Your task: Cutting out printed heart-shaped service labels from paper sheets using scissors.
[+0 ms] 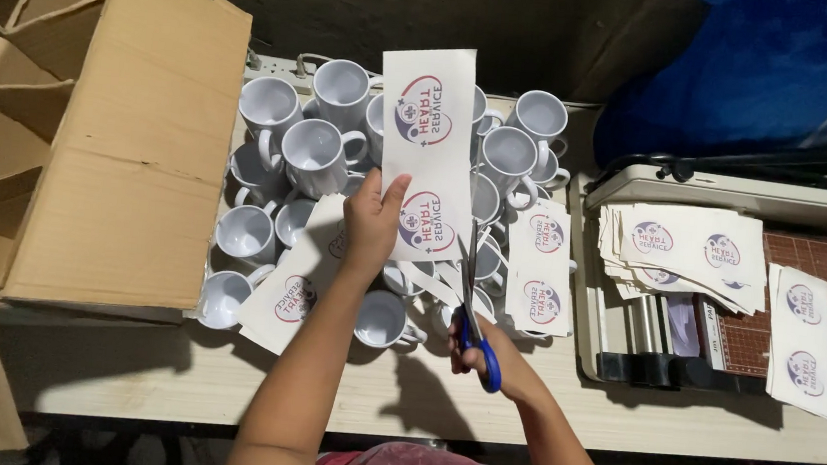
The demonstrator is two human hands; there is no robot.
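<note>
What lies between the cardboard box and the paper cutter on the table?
In the head view, white mugs and printed paper strips fill the stretch between the cardboard box and the paper cutter.

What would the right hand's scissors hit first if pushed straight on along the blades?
Likely the printed paper strip held by the left hand: the scissors in the right hand point up its right edge. Depth unclear.
</note>
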